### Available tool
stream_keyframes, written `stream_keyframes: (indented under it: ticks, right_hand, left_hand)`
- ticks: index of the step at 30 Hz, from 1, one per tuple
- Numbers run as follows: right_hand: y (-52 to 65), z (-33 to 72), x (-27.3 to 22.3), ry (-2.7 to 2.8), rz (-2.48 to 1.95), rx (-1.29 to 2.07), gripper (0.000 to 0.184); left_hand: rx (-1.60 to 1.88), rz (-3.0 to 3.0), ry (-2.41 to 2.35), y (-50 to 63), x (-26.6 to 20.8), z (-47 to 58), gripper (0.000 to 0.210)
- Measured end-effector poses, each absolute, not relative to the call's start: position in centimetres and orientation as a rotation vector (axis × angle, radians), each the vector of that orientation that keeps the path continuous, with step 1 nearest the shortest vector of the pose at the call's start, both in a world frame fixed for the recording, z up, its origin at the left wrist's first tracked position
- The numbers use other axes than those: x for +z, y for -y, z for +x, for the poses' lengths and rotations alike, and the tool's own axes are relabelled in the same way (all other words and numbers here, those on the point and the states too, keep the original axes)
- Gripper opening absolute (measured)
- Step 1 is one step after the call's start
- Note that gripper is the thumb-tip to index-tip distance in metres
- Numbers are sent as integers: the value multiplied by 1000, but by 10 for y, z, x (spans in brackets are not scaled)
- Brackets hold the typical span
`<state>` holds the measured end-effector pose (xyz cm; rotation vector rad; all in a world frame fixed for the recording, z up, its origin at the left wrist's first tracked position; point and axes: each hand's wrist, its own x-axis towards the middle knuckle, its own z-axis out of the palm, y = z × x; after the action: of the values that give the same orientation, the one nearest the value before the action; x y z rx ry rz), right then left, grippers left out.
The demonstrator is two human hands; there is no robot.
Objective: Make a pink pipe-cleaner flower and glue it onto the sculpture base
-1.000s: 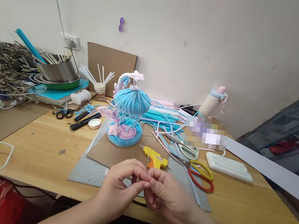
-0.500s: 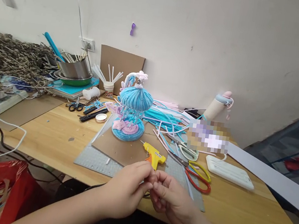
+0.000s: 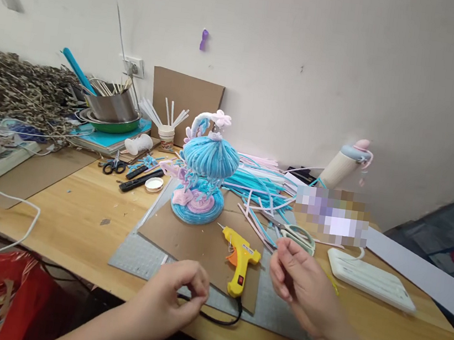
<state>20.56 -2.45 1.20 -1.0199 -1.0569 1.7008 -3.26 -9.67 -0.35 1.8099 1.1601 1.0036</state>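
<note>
Head view: yellow glue gun [image 3: 240, 255] between loosely curled, empty left hand [image 3: 177, 292] and right hand [image 3: 300, 280].

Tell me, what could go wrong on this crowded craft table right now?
The yellow glue gun lies on the cardboard sheet between the left hand and the right hand; if it is hot, a finger could brush its nozzle. Its black cord loops beside the left hand and might snag, dragging the gun. The right hand hovers close to the scissors, so a careless reach could meet the blades.
</note>
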Motion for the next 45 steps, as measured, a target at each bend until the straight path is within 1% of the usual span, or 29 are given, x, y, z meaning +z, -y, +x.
stream_keyframes:
  ticks: [5, 7, 9, 10, 11, 12, 13, 14, 16, 17, 19, 23, 27, 30, 33, 34, 35, 40, 45]
  right_hand:
    - [11, 213, 11, 1118, -1039, 1674, 42]
    - [0, 215, 15, 1202, -1053, 1654, 43]
    - [-17, 217, 20, 1335, -1067, 1548, 46]
    - [-28, 217, 23, 1430, -1084, 1452, 47]
    - [-42, 218, 25, 1543, -1105, 1320, 47]
    - [-56, 217, 26, 1670, -1145, 1117, 41]
    - [-70, 216, 26, 1835, -1201, 909, 28]
    - [-84, 215, 24, 1941, -1233, 692, 23]
    - [-107, 208, 16, 2271, -1249, 380, 46]
    - [-115, 204, 11, 2492, -1238, 269, 48]
    - [-125, 191, -1, 2620, -1212, 270, 46]
    - [-139, 161, -17, 2711, -1191, 294, 62]
    - [-162, 138, -22, 2733, -1199, 350, 69]
    - [-173, 133, -23, 2798, -1138, 383, 61]
    - [-171, 140, -22, 2878, -1030, 375, 39]
    - [-168, 145, -21, 2899, -998, 364, 34]
    - [-165, 150, -21, 2916, -976, 349, 33]
    - [-156, 178, -29, 2975, -919, 222, 46]
    - [-175, 200, -36, 3001, -930, 113, 62]
  left_hand:
    - [1128, 1752, -1532, 93, -16, -94, 19]
    - [1231, 1642, -1714, 90, -17, -124, 28]
    - [1296, 1531, -1898, 87, -18, -149, 34]
    - [1281, 1460, -1993, 85, -18, -159, 36]
    - [1319, 1396, -2054, 83, -18, -165, 32]
    - [1342, 1360, -2086, 81, -18, -169, 27]
    - [1376, 1347, -2099, 78, -18, -169, 28]
    - [1394, 1348, -2090, 74, -18, -167, 37]
    - [1402, 1372, -2033, 67, -20, -157, 52]
    - [1391, 1379, -1997, 64, -22, -152, 54]
    - [1367, 1384, -1946, 58, -28, -142, 52]
    - [1344, 1395, -1984, 53, -43, -136, 43]
    - [1392, 1360, -2057, 56, -51, -136, 35]
    - [1376, 1371, -2071, 60, -49, -133, 33]
    - [1366, 1386, -2045, 61, -48, -129, 32]
    - [1368, 1387, -2035, 61, -48, -129, 32]
    - [1367, 1391, -2029, 61, -49, -128, 31]
    - [1346, 1455, -2011, 61, -49, -128, 28]
    - [1318, 1442, -2023, 61, -49, -128, 29]
